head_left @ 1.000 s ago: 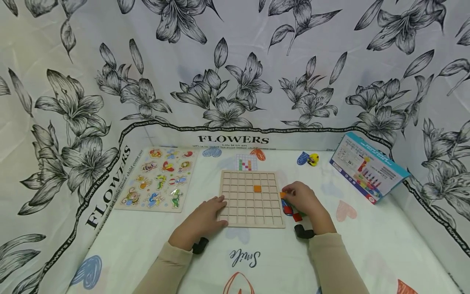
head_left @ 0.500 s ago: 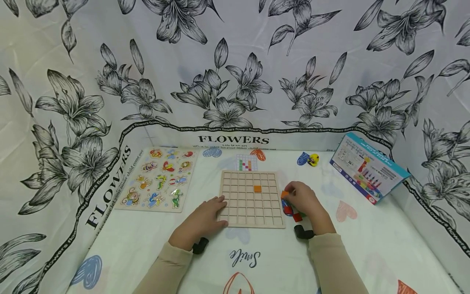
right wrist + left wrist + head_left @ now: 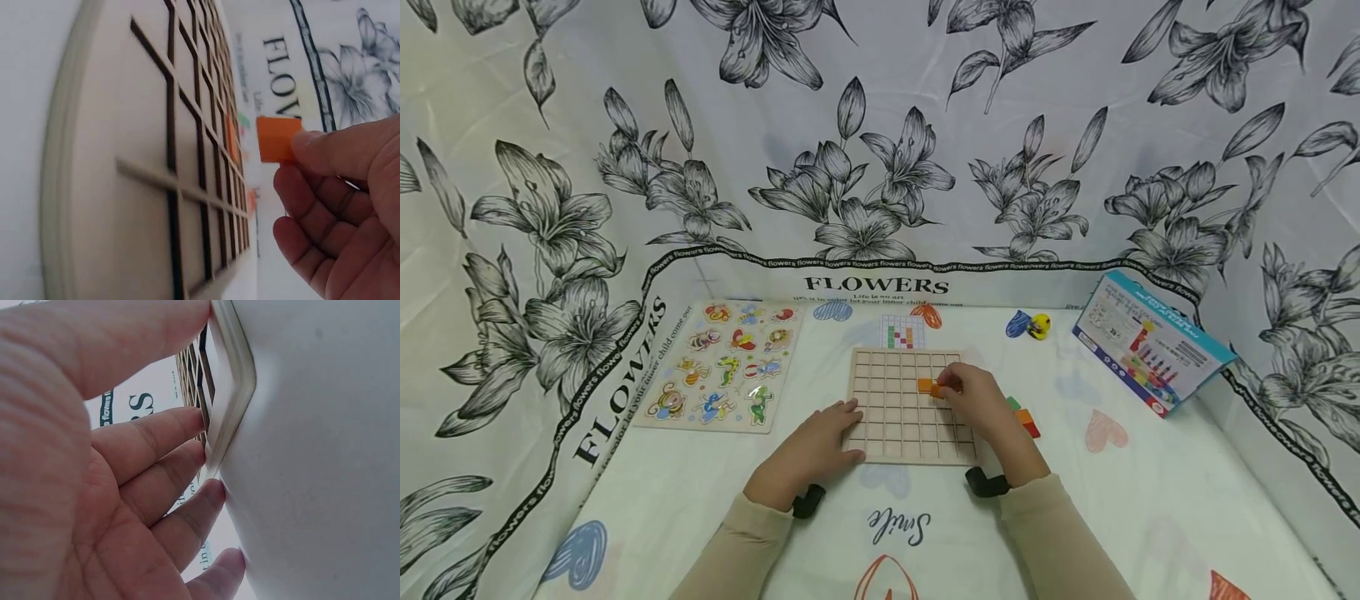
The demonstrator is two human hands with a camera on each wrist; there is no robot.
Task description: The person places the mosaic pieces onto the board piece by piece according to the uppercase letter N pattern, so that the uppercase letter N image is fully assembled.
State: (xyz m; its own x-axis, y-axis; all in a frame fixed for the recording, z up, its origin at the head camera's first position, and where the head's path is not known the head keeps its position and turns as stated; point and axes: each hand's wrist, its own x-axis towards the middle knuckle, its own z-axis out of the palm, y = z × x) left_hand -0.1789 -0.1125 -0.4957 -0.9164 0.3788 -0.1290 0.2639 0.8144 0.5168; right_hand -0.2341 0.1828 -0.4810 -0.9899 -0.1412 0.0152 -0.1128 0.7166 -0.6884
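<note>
A wooden grid board (image 3: 895, 417) lies in the middle of the table. One orange square tile (image 3: 924, 385) sits in a cell in its upper right part. Right beside that tile, over the board, my right hand (image 3: 981, 404) pinches a second orange tile (image 3: 278, 139) between thumb and finger; the right wrist view shows it held up off the grid. My left hand (image 3: 812, 442) rests at the board's left edge, its fingers (image 3: 165, 428) fairly straight and touching the rim in the left wrist view.
Loose green, orange and red tiles (image 3: 1025, 418) lie right of the board, partly behind the right forearm. A small pattern card (image 3: 902, 332) lies behind the board. A sticker-like picture board (image 3: 718, 367) is at left, a yellow toy (image 3: 1039, 326) and a box (image 3: 1153, 342) at right.
My right hand has lifted an orange tile from the loose pile and carried it left, over the board beside the placed orange tile. The left hand has stayed put.
</note>
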